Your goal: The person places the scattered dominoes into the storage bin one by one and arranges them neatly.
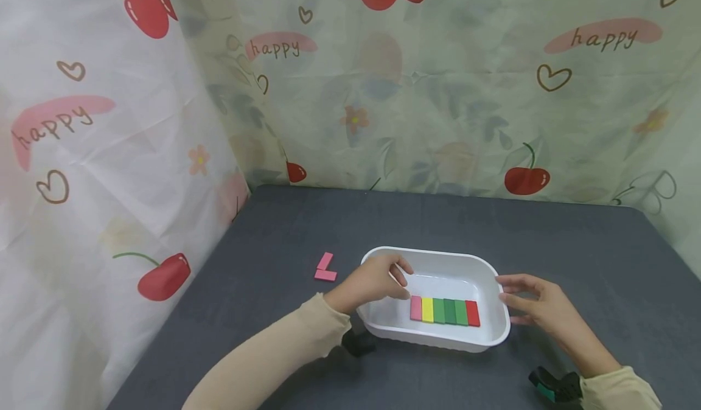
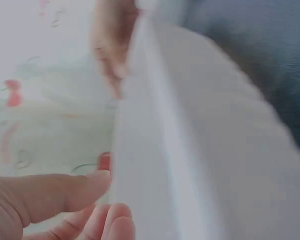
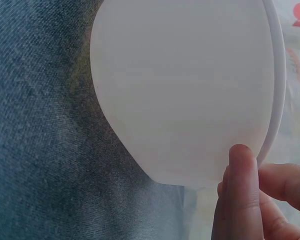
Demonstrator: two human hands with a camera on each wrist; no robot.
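A white rectangular tray sits on the table. In it, several flat coloured blocks stand side by side in one row: a pink block at the left end, then a yellow block, green blocks and a red block at the right end. My left hand reaches over the tray's left side, thumb near the pink block and nothing between its fingers. At the tray's right end, my right hand touches the rim and outer wall with extended fingers.
Two more pink blocks lie on the dark grey table, left of the tray. A patterned curtain hangs behind the table and along its left side. Each wrist wears a black camera band.
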